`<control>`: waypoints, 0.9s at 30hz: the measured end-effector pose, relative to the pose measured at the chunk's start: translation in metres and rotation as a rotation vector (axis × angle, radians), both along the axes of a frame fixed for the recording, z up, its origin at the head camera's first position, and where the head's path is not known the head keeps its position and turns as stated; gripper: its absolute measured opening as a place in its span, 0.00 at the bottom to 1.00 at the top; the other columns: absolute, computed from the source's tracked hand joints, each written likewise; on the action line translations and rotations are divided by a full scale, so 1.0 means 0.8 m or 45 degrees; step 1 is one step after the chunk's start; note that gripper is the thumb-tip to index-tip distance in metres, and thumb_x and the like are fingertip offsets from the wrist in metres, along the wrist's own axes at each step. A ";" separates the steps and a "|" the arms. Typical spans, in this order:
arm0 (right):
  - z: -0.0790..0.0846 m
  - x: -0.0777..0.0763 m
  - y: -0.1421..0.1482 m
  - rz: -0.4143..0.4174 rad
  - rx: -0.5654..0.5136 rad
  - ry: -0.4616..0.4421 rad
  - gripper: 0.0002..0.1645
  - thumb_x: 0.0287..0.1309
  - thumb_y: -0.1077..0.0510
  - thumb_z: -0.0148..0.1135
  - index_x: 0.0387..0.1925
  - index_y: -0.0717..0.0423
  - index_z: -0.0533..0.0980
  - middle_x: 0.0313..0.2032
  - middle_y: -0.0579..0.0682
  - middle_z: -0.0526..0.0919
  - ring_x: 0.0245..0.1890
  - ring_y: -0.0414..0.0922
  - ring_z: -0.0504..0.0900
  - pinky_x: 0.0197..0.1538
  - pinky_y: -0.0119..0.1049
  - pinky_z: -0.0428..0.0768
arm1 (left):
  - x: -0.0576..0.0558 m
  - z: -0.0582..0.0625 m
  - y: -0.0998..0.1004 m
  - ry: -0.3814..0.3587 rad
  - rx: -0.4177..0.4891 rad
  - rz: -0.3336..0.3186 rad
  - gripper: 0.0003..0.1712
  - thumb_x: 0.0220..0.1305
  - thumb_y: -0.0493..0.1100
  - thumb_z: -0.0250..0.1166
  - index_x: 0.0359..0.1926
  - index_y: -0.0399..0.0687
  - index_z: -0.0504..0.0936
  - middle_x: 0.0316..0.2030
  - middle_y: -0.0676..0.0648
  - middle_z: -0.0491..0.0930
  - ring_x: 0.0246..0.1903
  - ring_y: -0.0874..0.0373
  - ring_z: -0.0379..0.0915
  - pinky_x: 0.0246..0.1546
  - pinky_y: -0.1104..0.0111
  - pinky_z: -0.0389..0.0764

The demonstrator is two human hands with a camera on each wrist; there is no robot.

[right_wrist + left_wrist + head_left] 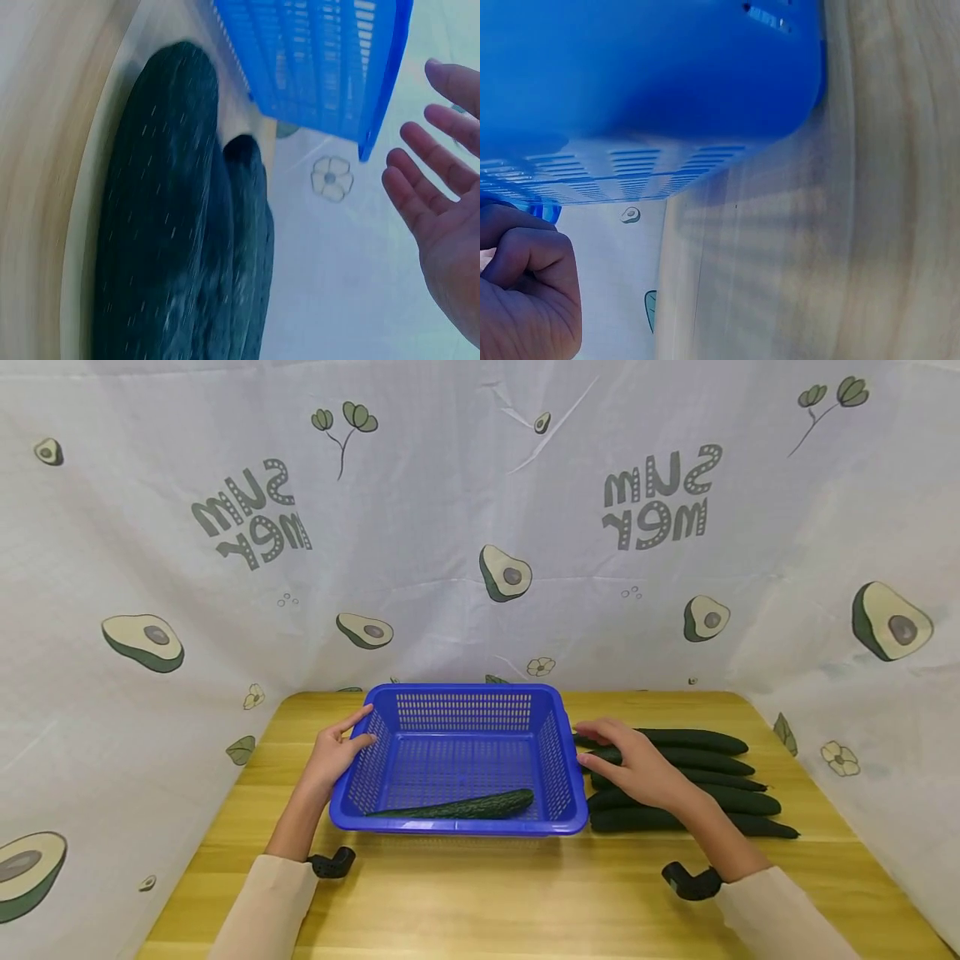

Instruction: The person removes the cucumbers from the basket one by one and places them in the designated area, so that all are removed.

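Observation:
A blue plastic basket (459, 827) with slotted sides is in the middle of the wooden table, and one dark green cucumber (465, 807) lies along its near inner side. My left hand (333, 756) grips the basket's left rim, its thumb on the inner side; curled fingers (536, 259) show by the rim in the left wrist view. Just off the right rim is my right hand (637, 766), its fingers (435, 154) spread and holding nothing. Beneath and beside that hand lie several cucumbers (738, 799) in a row, tips toward the basket.
The wooden table (480, 902) ends at a pale curtain (435, 568) printed with avocados, which stands behind and along both sides. A black wrist camera (690, 882) sticks out from the right wrist, another black camera (333, 862) from the left.

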State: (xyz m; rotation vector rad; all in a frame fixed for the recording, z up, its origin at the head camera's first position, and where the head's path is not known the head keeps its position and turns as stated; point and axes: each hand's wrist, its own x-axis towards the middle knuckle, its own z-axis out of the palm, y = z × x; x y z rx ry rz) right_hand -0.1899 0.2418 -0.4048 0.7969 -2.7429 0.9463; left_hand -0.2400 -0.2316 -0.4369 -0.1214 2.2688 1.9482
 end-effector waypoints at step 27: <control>-0.003 -0.026 -0.111 0.223 0.026 -0.204 0.29 0.70 0.48 0.64 0.68 0.51 0.72 0.65 0.54 0.74 0.63 0.58 0.78 0.64 0.58 0.78 | -0.001 -0.007 0.001 0.013 -0.006 0.020 0.36 0.71 0.42 0.64 0.77 0.67 0.67 0.56 0.29 0.82 0.32 0.51 0.88 0.31 0.63 0.88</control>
